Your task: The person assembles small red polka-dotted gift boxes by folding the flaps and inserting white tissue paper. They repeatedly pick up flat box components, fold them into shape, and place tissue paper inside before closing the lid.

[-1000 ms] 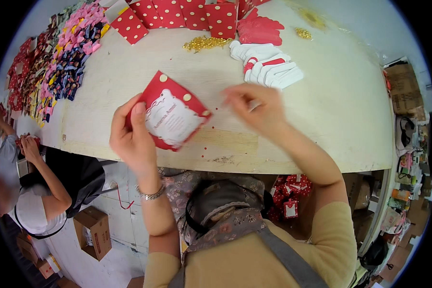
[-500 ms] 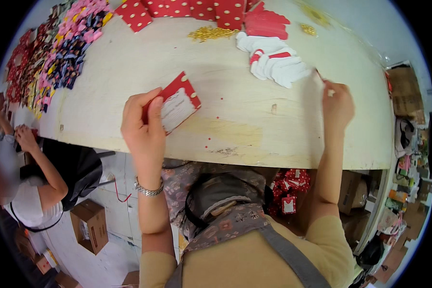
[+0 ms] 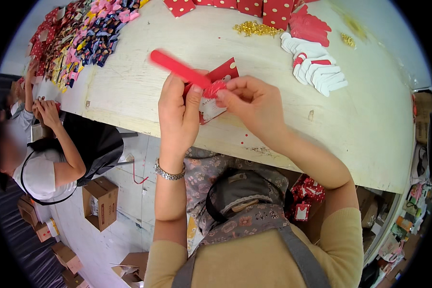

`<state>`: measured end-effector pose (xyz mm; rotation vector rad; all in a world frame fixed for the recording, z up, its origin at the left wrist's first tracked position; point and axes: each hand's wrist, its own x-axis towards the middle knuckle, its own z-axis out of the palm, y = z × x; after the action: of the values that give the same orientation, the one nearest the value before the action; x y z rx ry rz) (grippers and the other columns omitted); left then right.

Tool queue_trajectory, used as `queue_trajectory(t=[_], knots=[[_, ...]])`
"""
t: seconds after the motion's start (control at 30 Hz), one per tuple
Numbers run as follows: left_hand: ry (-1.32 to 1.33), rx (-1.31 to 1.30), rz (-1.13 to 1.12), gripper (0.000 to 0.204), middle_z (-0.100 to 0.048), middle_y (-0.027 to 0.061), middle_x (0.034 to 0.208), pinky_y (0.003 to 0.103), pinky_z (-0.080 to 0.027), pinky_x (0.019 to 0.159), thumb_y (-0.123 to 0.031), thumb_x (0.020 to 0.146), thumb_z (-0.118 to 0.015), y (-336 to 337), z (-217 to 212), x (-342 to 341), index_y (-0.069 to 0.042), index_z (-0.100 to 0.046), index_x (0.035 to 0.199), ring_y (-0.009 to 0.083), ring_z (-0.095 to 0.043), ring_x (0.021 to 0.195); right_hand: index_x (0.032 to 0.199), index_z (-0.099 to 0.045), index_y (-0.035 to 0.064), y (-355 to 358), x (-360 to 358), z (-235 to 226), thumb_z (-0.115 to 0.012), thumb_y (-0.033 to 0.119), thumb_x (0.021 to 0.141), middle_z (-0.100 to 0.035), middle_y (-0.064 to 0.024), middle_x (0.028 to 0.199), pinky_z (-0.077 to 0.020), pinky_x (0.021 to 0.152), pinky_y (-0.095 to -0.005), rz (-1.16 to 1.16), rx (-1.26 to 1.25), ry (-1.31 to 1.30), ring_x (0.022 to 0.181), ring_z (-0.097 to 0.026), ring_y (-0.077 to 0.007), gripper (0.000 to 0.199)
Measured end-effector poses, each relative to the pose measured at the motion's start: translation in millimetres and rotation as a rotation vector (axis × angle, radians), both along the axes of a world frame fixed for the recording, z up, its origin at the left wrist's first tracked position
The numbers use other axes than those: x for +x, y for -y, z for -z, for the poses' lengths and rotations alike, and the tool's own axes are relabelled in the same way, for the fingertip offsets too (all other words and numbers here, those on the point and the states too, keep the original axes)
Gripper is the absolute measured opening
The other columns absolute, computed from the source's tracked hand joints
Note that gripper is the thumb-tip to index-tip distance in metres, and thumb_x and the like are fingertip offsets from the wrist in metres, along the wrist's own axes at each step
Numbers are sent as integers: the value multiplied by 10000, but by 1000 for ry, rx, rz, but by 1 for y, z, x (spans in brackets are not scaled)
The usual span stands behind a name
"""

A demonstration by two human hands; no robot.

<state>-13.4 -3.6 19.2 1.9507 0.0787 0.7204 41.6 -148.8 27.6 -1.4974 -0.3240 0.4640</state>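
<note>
Over the table, my left hand [image 3: 177,110] grips a red card [image 3: 229,70] with pale dots and a white label on its front. My right hand [image 3: 257,108] pinches the wider, round end of a red paper strip [image 3: 175,66] and holds it against the card. The strip's long, rounded tail slants up to the left, past my left fingers, and is blurred by motion. Part of the card is hidden behind the strip and my fingers. To the right of my hands lie fanned white paper cutouts [image 3: 317,72], a few showing red.
Small gold pieces [image 3: 257,29], red cutouts [image 3: 309,28] and dotted red cards [image 3: 276,13] lie at the table's far side. Wrapped colourful pieces [image 3: 93,36] are heaped at far left. A co-worker [image 3: 45,163] sits at the left. A cardboard box [image 3: 100,204] stands on the floor.
My right hand has come from the cutouts at the right to the card, bringing the red strip. My left hand still holds the card. The whole view has shifted.
</note>
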Motion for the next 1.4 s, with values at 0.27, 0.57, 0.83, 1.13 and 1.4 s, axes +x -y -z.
queue_trajectory(t=[0.27,0.57,0.83,1.13,1.4], knots=[[-5,123,-33,105,-582,92,893,280,-446,709,-19,860,-606,5,9,1,10,-600,960,192,-555,813,888,-646,-11,7,8,8,-666,123,841,-664,-50,731,-487,594,-232,-68,-10,-69,676,-604,-57,144],[109,-5,-54,116,-623,101,897,252,-457,627,-18,828,-666,9,12,3,-7,-597,920,166,-566,752,924,-692,86,41,165,41,-638,166,823,-659,-82,887,-516,620,-370,254,-752,1132,714,-636,-263,140],[117,87,-8,136,-639,121,924,285,-475,683,-3,809,-673,2,18,5,-2,-581,908,204,-579,808,924,-705,118,30,172,50,-613,207,843,-623,-57,870,-522,655,-389,157,-954,1157,766,-636,-257,151],[66,-14,28,160,-584,109,935,289,-482,793,42,844,-617,5,16,1,15,-512,962,196,-600,902,681,-526,39,38,147,14,-666,85,740,-667,-64,866,-502,668,-274,117,-232,409,756,-628,-129,158],[155,35,4,192,-652,117,939,272,-488,704,15,801,-687,3,22,3,-17,-556,937,184,-609,815,812,-600,22,23,42,-29,-696,63,785,-670,-30,792,-495,607,-203,-308,-3,321,695,-612,-56,108]])
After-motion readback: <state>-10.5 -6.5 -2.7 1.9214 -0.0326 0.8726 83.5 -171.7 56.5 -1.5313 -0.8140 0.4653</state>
